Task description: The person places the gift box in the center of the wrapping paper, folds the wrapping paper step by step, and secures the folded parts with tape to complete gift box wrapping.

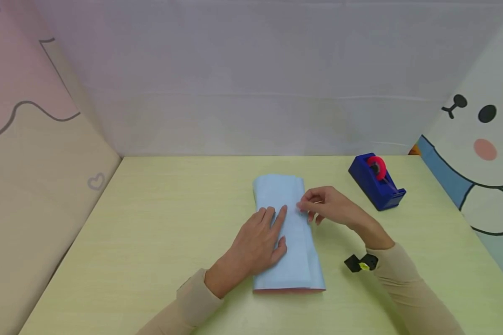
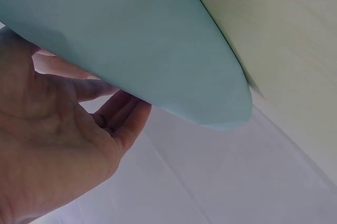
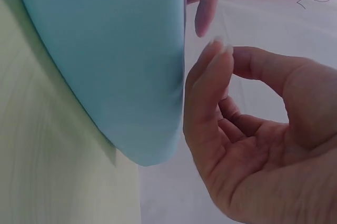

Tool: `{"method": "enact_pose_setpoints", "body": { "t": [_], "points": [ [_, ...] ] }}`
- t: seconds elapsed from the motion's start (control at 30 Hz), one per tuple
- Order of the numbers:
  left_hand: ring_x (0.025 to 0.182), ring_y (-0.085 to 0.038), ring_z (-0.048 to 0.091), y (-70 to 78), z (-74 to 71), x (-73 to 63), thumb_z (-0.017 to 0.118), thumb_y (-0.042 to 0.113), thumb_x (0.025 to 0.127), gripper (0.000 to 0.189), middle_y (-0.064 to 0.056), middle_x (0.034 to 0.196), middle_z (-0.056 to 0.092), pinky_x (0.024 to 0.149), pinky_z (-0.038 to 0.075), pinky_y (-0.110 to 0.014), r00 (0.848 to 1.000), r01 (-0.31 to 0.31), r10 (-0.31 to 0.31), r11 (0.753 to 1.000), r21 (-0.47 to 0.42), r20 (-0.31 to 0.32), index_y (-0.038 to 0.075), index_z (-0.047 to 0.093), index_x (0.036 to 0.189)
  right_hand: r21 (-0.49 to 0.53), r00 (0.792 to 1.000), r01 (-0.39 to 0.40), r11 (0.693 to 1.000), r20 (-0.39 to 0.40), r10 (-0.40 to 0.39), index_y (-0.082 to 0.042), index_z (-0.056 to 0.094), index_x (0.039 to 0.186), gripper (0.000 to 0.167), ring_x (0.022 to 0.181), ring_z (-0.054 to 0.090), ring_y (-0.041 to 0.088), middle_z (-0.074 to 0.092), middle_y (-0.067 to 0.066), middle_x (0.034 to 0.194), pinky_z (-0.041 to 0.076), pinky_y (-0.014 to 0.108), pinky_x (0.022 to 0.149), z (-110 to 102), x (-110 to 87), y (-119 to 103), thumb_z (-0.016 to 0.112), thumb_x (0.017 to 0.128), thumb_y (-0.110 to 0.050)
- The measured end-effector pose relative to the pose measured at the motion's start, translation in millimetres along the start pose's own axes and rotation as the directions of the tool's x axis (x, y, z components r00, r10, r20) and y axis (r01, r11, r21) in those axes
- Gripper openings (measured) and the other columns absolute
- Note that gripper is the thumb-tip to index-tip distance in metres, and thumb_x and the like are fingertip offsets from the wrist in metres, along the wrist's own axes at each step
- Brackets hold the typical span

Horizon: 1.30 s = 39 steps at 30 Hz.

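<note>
A light blue paper (image 1: 291,260), folded into a tall flattened tube with a pinkish inside at its near end, lies on the table. Across its top face rests my left hand (image 1: 255,242), index finger extended and thumb spread. The left wrist view shows the left fingers (image 2: 131,124) against the edge of the paper (image 2: 142,50). At the paper's right edge is my right hand (image 1: 331,204), thumb and index finger pinched together. A tiny pale glint at those fingertips looks like clear tape, hard to make out. In the right wrist view the right fingers (image 3: 205,87) are beside the paper (image 3: 116,66).
A blue tape dispenser (image 1: 377,184) with a red-cored roll stands at the back right of the pale yellow table (image 1: 172,209). Behind the table hangs a white sheet (image 1: 255,93), with printed panels on both sides. A small black device (image 1: 362,264) sits at the right sleeve.
</note>
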<state>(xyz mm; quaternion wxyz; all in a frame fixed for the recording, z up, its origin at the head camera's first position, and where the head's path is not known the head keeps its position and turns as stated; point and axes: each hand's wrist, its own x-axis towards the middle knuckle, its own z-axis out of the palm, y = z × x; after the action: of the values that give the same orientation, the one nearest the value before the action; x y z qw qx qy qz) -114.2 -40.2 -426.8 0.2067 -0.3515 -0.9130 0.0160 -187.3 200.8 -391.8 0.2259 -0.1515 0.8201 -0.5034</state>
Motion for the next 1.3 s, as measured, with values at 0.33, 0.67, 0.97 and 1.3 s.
{"method": "enact_pose_setpoints", "body": {
  "t": [0.33, 0.67, 0.97, 1.3],
  "points": [
    [0.085, -0.023, 0.045, 2.2, 1.7, 1.7, 0.053, 0.028, 0.094, 0.054, -0.01, 0.1, 0.052, 0.074, 0.042, -0.027, 1.0, 0.018, -0.018, 0.999, -0.03, -0.017, 0.016, 0.059, 0.146, -0.002, 1.0, -0.015, 1.0, -0.018, 0.015, 0.004, 0.066, 0.1, 0.023, 0.069, 0.066, 0.023, 0.064, 0.012, 0.083, 0.06, 0.034, 0.065, 5.0, -2.2, 1.7, 0.065, 0.102, -0.019],
    [0.085, -0.023, 0.045, 3.2, 1.1, 3.0, 0.054, 0.026, 0.092, 0.05, -0.012, 0.1, 0.053, 0.074, 0.043, -0.028, 0.998, 0.025, -0.028, 0.998, -0.049, -0.056, 0.018, 0.066, 0.14, -0.06, 0.998, -0.037, 0.998, -0.051, 0.034, 0.005, 0.063, 0.095, 0.02, 0.07, 0.068, 0.029, 0.063, 0.013, 0.083, 0.061, 0.035, 0.065, 6.6, -6.9, -3.1, 0.065, 0.101, -0.014],
    [0.085, -0.023, 0.047, 4.4, 3.0, 1.7, 0.053, 0.025, 0.091, 0.049, -0.012, 0.101, 0.056, 0.075, 0.046, -0.028, 0.995, 0.032, -0.034, 0.999, -0.03, -0.093, 0.018, 0.068, 0.136, -0.08, 0.997, -0.056, 0.995, -0.054, 0.052, 0.004, 0.062, 0.093, 0.02, 0.071, 0.069, 0.022, 0.065, 0.013, 0.084, 0.062, 0.036, 0.07, 4.8, -7.9, 2.4, 0.067, 0.101, -0.014],
    [0.087, -0.024, 0.051, 4.2, 3.2, 2.9, 0.058, 0.026, 0.089, 0.048, -0.013, 0.103, 0.058, 0.078, 0.048, -0.029, 0.993, 0.023, -0.026, 0.999, -0.028, -0.114, 0.017, 0.07, 0.134, 0.007, 0.997, -0.074, 0.997, -0.016, 0.074, 0.008, 0.052, 0.108, 0.025, 0.072, 0.07, 0.025, 0.063, 0.017, 0.09, 0.062, 0.042, 0.071, 4.7, -8.8, 2.0, 0.061, 0.105, -0.015]
  ]
}}
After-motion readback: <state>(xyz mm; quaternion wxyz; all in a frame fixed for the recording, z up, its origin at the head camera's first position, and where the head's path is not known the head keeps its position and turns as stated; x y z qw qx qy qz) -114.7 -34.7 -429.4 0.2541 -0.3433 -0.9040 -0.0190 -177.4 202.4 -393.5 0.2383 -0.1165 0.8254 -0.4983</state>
